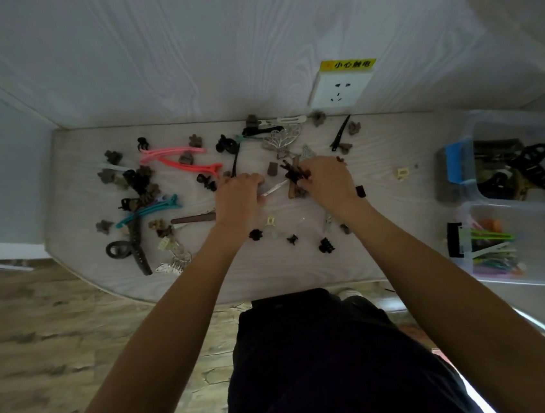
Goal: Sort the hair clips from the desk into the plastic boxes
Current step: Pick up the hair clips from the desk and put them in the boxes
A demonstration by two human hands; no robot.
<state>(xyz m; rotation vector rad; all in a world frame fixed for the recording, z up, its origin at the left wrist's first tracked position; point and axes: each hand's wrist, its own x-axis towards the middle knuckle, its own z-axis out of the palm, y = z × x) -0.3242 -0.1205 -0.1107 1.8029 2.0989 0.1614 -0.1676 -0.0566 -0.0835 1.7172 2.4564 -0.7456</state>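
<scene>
The desk (68, 167) is a pale wood-grain slab whose back edge meets the white wall and whose front edge curves toward the person; its left edge drops to a mottled brown floor (44, 348). Taking the wall socket (339, 90) as landmark: the left hand (236, 198) sits below and left of it, its grip closed on a thin silvery clip (274, 189). The right hand (327, 178), almost straight below the socket, has its grip clenched around a cluster of dark claw clips (294, 173) lying against a brown flat clip (293, 189).

Free desk surface is scarce left of the socket, where hair clips crowd: 2 long pink clips (174, 152), a teal clip (150, 210), small matte brown flower-shaped clips (112, 155) and a lacy silver butterfly clip (282, 138). The barest strip lies below and right of the socket, between the right hand and 2 clear plastic boxes (glossy, square-walled). The far box (521, 123) holds black claw clips; the near box (524, 280) holds bright slim clips.
</scene>
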